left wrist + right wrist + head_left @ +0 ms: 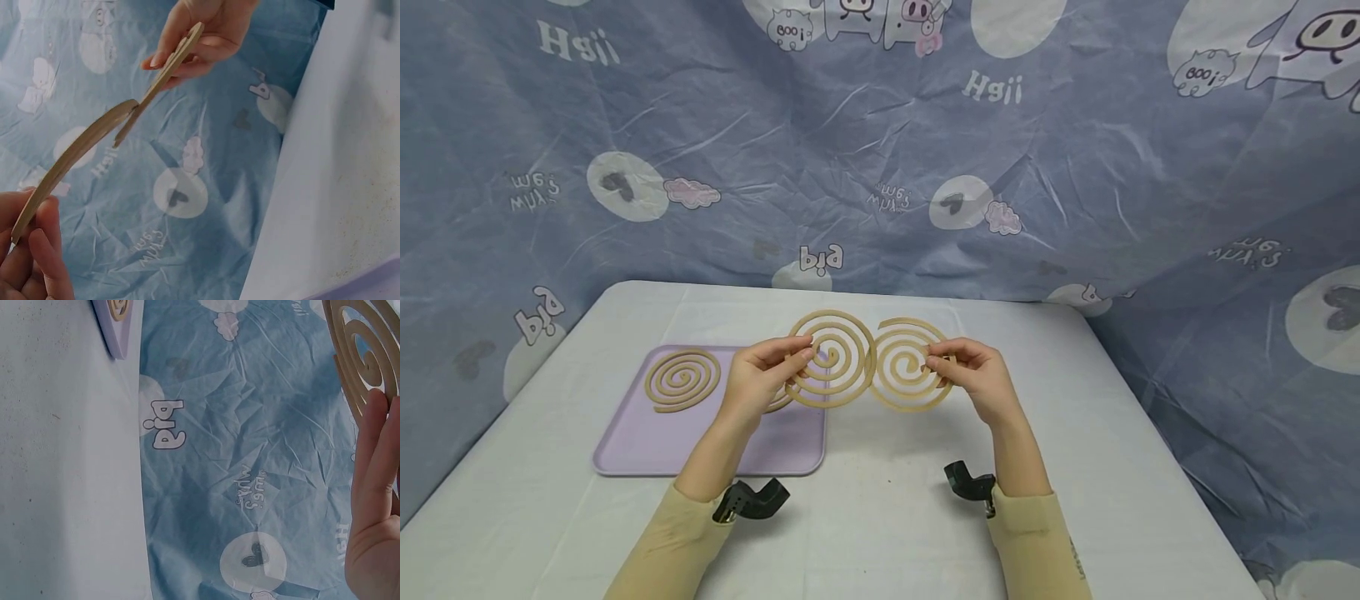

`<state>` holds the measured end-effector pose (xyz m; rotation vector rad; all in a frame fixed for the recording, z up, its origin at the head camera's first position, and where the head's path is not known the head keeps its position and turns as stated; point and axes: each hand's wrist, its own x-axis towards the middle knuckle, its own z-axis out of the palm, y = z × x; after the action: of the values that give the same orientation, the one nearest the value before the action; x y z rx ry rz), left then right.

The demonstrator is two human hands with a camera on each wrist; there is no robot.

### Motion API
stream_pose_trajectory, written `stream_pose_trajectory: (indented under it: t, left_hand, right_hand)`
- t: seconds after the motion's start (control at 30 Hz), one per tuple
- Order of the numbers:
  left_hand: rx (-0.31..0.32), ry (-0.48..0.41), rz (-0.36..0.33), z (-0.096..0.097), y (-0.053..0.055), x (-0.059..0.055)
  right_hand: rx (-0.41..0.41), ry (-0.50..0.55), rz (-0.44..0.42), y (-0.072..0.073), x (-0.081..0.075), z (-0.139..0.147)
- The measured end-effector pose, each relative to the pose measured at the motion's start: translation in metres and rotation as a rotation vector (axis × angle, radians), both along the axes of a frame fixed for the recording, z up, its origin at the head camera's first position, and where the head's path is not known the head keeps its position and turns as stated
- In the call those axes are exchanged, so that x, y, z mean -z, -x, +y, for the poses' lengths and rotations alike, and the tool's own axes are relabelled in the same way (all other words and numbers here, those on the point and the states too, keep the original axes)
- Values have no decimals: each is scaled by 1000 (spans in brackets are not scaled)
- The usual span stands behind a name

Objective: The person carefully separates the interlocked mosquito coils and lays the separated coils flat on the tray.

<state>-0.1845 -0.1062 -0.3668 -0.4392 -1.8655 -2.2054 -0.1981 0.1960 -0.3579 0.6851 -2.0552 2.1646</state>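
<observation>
My left hand [758, 373] pinches a tan mosquito coil [832, 358] by its left side. With thumb and fingers my right hand [976, 369] holds another mosquito coil [910, 367] by its right side. Both coils are raised above the table, side by side, their inner edges overlapping in the head view. From the left wrist view they appear edge-on, the left one slightly bowed, and meet near their rims; whether they are interlocked I cannot tell. The right wrist view shows the right hand's fingers [372, 450] against its coil.
A lilac tray [647, 446] lies on the left of the white table [880, 533]. On it rests a mosquito coil [682, 378]; another coil [777, 403] is mostly hidden behind my left hand. A blue printed cloth [850, 167] hangs behind the table.
</observation>
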Motion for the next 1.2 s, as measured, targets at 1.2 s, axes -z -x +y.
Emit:
stream_pose_trajectory:
  t: [1.2]
  left_hand:
    - [7,-34,102,-53,1,-14]
  right_hand:
    - [-114,-358,238,-11,-15,-1]
